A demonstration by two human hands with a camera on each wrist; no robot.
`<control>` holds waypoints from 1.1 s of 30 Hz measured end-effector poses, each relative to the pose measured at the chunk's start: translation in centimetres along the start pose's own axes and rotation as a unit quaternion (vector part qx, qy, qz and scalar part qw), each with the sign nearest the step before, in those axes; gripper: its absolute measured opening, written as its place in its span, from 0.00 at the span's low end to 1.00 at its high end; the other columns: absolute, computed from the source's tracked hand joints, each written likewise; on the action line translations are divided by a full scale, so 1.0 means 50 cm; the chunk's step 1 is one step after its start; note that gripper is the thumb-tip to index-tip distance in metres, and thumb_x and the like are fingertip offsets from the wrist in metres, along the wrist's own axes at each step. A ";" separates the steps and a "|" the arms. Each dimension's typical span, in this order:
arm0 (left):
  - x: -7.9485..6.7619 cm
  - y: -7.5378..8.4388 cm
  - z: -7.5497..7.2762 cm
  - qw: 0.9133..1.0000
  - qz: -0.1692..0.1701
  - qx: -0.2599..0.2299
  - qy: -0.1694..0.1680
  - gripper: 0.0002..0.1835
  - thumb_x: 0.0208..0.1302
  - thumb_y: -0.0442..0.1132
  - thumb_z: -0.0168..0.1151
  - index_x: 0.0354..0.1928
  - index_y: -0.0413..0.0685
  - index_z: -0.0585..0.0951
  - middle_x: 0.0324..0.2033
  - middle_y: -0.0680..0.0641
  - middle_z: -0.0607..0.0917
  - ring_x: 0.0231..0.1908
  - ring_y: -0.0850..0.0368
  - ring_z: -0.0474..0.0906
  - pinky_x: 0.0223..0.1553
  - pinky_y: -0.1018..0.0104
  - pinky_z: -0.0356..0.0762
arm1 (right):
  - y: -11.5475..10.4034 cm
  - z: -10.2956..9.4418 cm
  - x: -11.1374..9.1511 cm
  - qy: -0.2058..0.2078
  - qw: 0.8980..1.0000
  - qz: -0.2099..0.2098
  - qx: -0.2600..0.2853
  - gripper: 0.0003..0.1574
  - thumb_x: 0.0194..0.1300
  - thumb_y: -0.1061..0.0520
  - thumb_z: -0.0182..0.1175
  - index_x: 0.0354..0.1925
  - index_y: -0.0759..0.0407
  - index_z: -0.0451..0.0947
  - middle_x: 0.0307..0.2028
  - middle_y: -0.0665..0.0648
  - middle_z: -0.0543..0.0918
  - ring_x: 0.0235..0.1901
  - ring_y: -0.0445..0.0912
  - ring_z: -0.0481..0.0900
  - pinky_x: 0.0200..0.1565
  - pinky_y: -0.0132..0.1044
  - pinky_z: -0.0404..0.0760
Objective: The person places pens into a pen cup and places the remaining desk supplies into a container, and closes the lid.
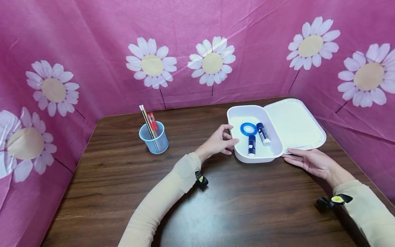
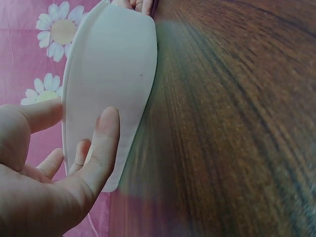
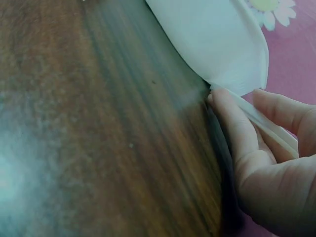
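A white plastic box (image 1: 250,159) stands with its hinged lid (image 1: 296,123) folded out to the right. Inside lie a roll of blue tape (image 1: 248,129) and two dark blue glue sticks, one slanted (image 1: 263,133), one nearer the front (image 1: 251,145). At the box's left side, my left hand (image 1: 216,142) has its fingers spread, fingertips right at the rim and wall. My right hand (image 1: 314,163) pinches the near edge of the lid beside the hinge; the right wrist view shows the thin lid edge (image 3: 274,131) between thumb and fingers.
A light blue mesh cup (image 1: 155,144) with pencils (image 1: 148,121) and red pens (image 1: 152,121) stands on the left of the brown wooden table (image 1: 185,206). A pink cloth (image 1: 108,68) with daisies hangs behind and along both sides.
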State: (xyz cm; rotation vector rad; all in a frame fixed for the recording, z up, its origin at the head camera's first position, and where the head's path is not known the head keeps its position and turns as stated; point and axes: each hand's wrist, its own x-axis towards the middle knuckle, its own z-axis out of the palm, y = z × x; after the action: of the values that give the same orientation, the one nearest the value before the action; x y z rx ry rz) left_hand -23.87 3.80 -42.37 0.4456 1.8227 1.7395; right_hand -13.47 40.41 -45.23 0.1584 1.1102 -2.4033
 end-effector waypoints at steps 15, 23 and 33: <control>-0.004 0.011 0.003 0.993 0.033 0.112 0.022 0.33 0.68 0.41 0.70 0.71 0.49 0.66 0.52 0.41 0.75 0.45 0.50 0.82 0.43 0.59 0.86 | -0.019 0.014 -0.018 -0.007 0.994 -0.104 -0.044 0.21 0.78 0.74 0.38 0.51 0.71 0.79 0.50 0.70 0.84 0.50 0.64 0.84 0.55 0.55 0.80; -0.012 0.035 0.013 0.939 0.138 0.302 0.092 0.28 0.69 0.47 0.68 0.68 0.52 0.74 0.66 0.42 0.67 0.65 0.50 0.61 0.66 0.54 0.66 | -0.027 0.033 -0.030 -0.010 0.985 -0.165 -0.053 0.19 0.79 0.73 0.38 0.58 0.66 0.71 0.53 0.68 0.83 0.51 0.64 0.83 0.55 0.57 0.79; -0.003 0.073 0.030 0.940 0.202 0.262 0.077 0.25 0.70 0.41 0.67 0.67 0.48 0.75 0.61 0.45 0.76 0.59 0.48 0.74 0.59 0.60 0.78 | -0.030 0.054 -0.032 -0.013 0.962 -0.244 -0.119 0.22 0.77 0.76 0.40 0.63 0.69 0.70 0.54 0.65 0.83 0.53 0.55 0.84 0.52 0.53 0.82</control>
State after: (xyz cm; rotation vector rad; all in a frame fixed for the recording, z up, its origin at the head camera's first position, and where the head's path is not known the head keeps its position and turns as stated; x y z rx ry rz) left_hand -23.37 5.25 -38.71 0.9789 2.4514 1.5437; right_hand -12.51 39.84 -41.96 -0.2574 1.5615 -2.6424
